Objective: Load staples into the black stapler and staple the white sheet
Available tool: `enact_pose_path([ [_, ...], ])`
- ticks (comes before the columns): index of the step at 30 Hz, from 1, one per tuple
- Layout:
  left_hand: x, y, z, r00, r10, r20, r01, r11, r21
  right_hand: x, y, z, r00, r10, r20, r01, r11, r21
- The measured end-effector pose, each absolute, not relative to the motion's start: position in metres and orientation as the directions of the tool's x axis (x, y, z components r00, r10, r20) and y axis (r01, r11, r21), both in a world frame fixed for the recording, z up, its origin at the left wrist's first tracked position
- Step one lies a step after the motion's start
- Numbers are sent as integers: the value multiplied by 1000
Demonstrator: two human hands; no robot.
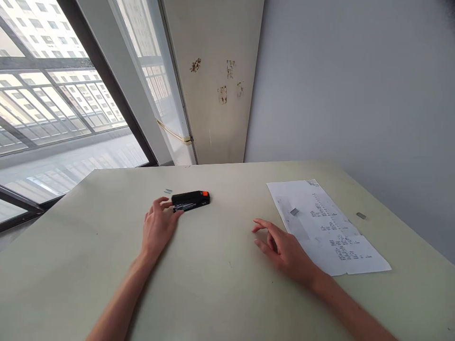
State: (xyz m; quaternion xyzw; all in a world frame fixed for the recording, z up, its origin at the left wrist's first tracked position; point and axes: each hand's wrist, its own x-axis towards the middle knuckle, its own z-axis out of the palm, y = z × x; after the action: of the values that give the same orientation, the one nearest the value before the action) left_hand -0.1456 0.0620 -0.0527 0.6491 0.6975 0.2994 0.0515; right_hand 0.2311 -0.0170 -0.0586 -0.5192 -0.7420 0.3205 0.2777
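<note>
Touching the near end of a black plastic stapler with an orange-red patch (191, 201), the person's left hand (159, 224) lies on the left part of the pale greenish tabletop (213, 293), its thumb and fingers parted around that end. The stapler lies on its side, slanting slightly, toward the far edge of the tabletop. Just beyond the left fingertips are small silvery strips of staples (168, 191).

The right hand (280, 246) is half open and holds nothing, its fingers loosely curled and pointing left, well apart from the stapler. Its wrist is beside the lower left edge of a creased white sheet of paper printed with black text (330, 227), which lies on the right part of the tabletop. A small grey strip (295, 211) rests on the sheet, and another small grey piece (361, 215) lies on the tabletop just right of it. Behind the tabletop stands a plain blue-grey wall (341, 85).
</note>
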Motion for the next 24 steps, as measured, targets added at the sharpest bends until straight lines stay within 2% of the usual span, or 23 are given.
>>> enact_pose_path([
  [6, -177, 72, -45, -278, 906, 319, 872, 99, 479, 229, -16, -55, -306, 948, 91, 583, 262, -769],
  [11, -190, 82, -45, -315, 894, 318, 850, 118, 513, 229, -15, -55, -313, 943, 113, 580, 284, -763],
  [14, -189, 79, -48, -309, 868, 389, 865, 86, 495, 229, -15, -55, -317, 941, 116, 584, 290, -759],
  [20, -156, 50, -48, -144, 787, 601, 934, -93, 345, 228, -14, -54, -336, 932, 135, 597, 321, -735],
  [24, -120, 27, -44, 38, 818, 574, 924, -248, 292, 227, -14, -56, -350, 921, 172, 614, 364, -701],
])
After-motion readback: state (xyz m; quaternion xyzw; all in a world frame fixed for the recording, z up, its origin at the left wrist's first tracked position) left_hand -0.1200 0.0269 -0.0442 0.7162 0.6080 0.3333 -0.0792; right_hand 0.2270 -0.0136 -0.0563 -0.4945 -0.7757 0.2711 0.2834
